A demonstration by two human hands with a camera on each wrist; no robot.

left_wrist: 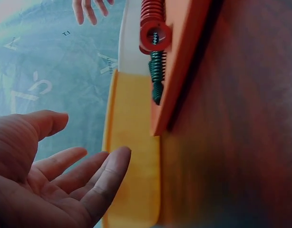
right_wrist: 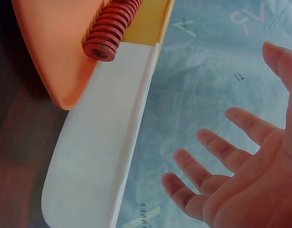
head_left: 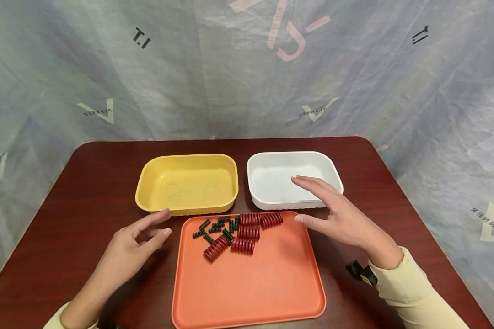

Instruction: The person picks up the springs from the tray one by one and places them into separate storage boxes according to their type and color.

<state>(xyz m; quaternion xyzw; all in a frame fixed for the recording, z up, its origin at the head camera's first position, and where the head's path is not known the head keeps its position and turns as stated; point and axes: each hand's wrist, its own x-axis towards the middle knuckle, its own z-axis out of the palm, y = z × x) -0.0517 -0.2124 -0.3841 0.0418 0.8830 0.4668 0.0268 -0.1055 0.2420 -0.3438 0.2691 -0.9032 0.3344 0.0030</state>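
Several thick red coil springs point(head_left: 249, 233) and several thin dark green springs point(head_left: 215, 230) lie in a loose group on the far half of an orange tray point(head_left: 263, 288). To the left of the tray hovers my left hand point(head_left: 125, 251), fingers loosely bent and holding nothing, near the front of a yellow bin point(head_left: 189, 208). My right hand point(head_left: 346, 217) hangs over the tray's far right corner and the front of a white bin point(head_left: 292, 203). Its fingers are spread, with nothing in the palm, as the right wrist view also shows.
Both bins stand side by side behind the tray on a dark red-brown table point(head_left: 94, 183). A small black device point(head_left: 361, 273) sits at the right sleeve. Grey printed sheeting point(head_left: 206, 91) hangs behind and at the sides of the table.
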